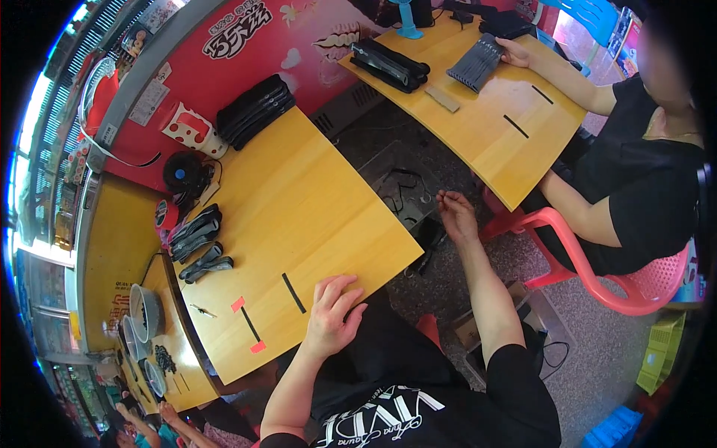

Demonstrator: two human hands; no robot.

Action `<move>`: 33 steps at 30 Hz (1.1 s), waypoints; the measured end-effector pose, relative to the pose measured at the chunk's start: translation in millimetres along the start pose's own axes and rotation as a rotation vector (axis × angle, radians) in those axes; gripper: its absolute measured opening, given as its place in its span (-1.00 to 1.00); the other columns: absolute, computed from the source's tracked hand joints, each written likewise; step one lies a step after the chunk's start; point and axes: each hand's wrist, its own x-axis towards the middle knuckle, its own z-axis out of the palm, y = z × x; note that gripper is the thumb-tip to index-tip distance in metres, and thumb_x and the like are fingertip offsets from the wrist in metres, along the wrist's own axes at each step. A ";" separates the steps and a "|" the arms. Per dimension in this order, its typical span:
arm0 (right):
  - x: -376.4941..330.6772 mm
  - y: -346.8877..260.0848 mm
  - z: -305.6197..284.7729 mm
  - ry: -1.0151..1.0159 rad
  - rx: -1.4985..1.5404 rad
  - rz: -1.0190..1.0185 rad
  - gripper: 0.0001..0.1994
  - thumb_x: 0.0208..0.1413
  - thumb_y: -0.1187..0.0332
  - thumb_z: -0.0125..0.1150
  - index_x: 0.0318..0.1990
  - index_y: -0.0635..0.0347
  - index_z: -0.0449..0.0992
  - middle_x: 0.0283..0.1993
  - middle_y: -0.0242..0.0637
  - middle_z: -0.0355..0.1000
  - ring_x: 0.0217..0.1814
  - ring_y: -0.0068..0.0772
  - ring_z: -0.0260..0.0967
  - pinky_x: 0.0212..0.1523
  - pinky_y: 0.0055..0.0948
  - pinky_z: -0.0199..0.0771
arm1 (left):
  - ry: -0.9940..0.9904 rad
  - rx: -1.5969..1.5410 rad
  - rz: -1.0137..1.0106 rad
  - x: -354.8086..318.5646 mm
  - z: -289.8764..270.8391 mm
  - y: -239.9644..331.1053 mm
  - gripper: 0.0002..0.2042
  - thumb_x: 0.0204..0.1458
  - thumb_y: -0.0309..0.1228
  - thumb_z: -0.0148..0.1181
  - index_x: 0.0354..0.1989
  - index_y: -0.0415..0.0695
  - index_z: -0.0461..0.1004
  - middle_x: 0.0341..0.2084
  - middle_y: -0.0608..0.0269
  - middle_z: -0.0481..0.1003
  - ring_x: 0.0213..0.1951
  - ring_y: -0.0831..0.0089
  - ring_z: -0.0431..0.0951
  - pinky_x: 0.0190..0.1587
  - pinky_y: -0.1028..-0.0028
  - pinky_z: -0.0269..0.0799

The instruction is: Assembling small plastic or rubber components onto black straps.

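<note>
My left hand (334, 315) rests at the near edge of the yellow wooden table (299, 194), fingers apart and slightly bent, holding nothing. Close beside it a black strip (293, 293) lies flat on the wood. Further left is another black strip (249, 323) with a red tape piece at each end. My right hand (457, 216) reaches out past the table's right edge, its fingertips pressed together; whether something thin is between them I cannot make out. Below and beyond it, a clear plastic bin (399, 168) on the floor holds thin black strap-like pieces.
Bundles of black strips (196, 233) lie at the table's left, with a larger stack (254, 112) at the back. A small pointed tool (202, 310) lies near the left edge. To the right, a person on a pink chair (590, 254) holds a dark bundle (476, 63) over a second table (478, 134).
</note>
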 end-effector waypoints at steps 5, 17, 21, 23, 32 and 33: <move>35.6 50.8 -98.6 0.378 0.028 0.044 -0.85 0.05 0.64 0.07 -0.22 0.31 0.50 -0.16 -0.13 0.47 -0.08 -0.23 0.46 -0.06 -0.39 0.51 | -0.010 0.031 -0.008 1.4 -0.3 1.3 -0.69 -0.25 -0.60 0.35 -0.24 -0.23 0.51 -0.09 0.07 0.44 -0.04 0.03 0.41 -0.02 0.21 0.39; 14.3 62.6 -165.2 0.471 -0.494 0.078 -0.80 -0.14 0.65 0.13 -0.30 0.30 0.54 -0.27 -0.22 0.50 -0.25 -0.31 0.46 -0.17 -0.42 0.47 | -0.013 0.023 -0.030 5.2 5.4 2.3 -0.70 -0.27 -0.60 0.36 -0.27 -0.21 0.52 -0.09 0.07 0.46 -0.06 0.03 0.43 -0.02 0.21 0.39; 35.2 55.2 -121.5 0.354 -0.896 0.067 -0.81 -0.11 0.62 0.18 -0.27 0.27 0.56 -0.25 -0.27 0.52 -0.22 -0.39 0.46 -0.08 -0.48 0.43 | -0.010 0.038 -0.039 3.8 5.1 0.4 -0.69 -0.28 -0.59 0.36 -0.26 -0.20 0.52 -0.09 0.07 0.46 -0.06 0.03 0.43 -0.03 0.21 0.39; 41.4 54.2 -105.5 0.145 -0.981 -0.122 -0.84 -0.07 0.58 0.22 -0.27 0.26 0.58 -0.26 -0.32 0.53 -0.19 -0.46 0.45 -0.05 -0.50 0.40 | -0.014 0.033 -0.041 4.7 6.1 0.0 -0.69 -0.28 -0.59 0.36 -0.26 -0.20 0.52 -0.10 0.07 0.46 -0.06 0.03 0.43 -0.03 0.21 0.39; 65.8 62.3 -142.7 0.139 -1.584 0.047 -0.82 -0.12 0.53 0.19 -0.29 0.24 0.58 -0.24 -0.14 0.55 -0.19 -0.37 0.50 -0.13 -0.41 0.46 | -0.019 0.024 -0.038 7.7 8.8 0.9 -0.68 -0.29 -0.59 0.37 -0.26 -0.20 0.52 -0.09 0.08 0.46 -0.06 0.02 0.43 -0.03 0.20 0.40; 62.5 65.7 -145.4 0.122 -1.579 0.051 -0.82 -0.12 0.53 0.19 -0.29 0.24 0.58 -0.24 -0.14 0.55 -0.19 -0.37 0.50 -0.13 -0.41 0.46 | -0.019 0.031 -0.046 5.3 7.9 -0.1 -0.68 -0.29 -0.58 0.37 -0.26 -0.19 0.52 -0.09 0.08 0.46 -0.06 0.02 0.43 -0.03 0.20 0.40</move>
